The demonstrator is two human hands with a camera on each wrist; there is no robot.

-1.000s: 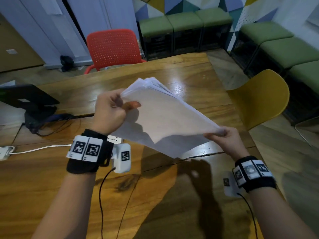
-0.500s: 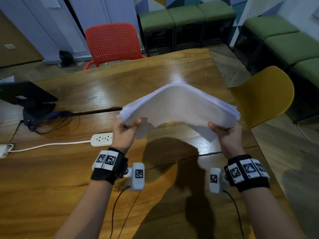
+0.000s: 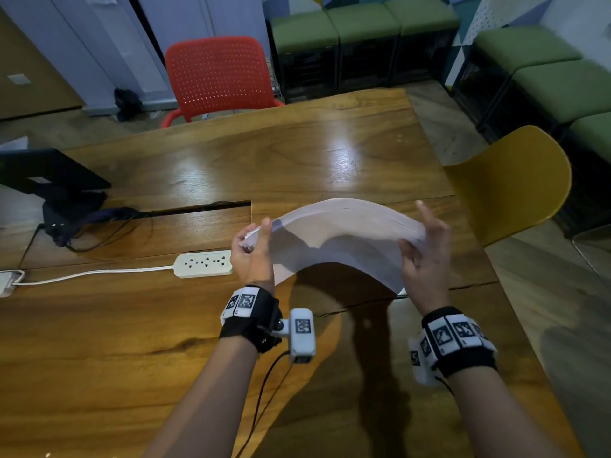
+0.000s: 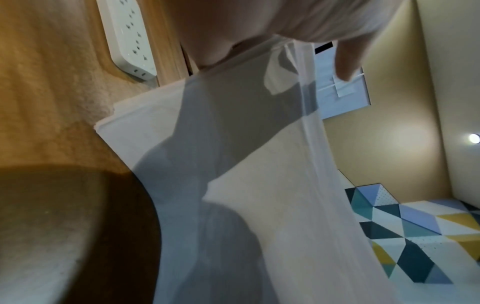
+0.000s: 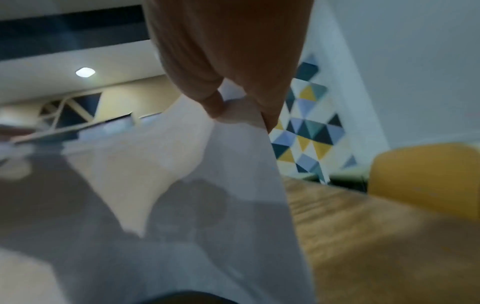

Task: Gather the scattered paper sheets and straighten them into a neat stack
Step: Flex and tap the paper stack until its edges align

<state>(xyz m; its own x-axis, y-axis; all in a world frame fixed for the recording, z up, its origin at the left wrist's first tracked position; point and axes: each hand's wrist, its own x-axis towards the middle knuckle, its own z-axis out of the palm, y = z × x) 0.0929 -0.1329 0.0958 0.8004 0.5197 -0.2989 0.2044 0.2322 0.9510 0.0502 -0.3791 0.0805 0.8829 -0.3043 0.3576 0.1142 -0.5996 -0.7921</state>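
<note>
Centrally, the paper stack [image 3: 347, 233] arches upward above the wooden table [image 3: 198, 325] (ends lower than middle), its ends gripped by the left hand [image 3: 253, 256] and right hand [image 3: 425, 256]; a power strip [image 3: 203, 263] lies left.

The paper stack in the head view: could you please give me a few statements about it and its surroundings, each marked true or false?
1. Both hands hold the paper stack. True: left hand, right hand.
2. The stack lies flat on the table. False: it arches upward between the hands.
3. A power strip lies beside the left hand. True.
4. The yellow chair stands at the table's far side. False: the red chair does.
</note>
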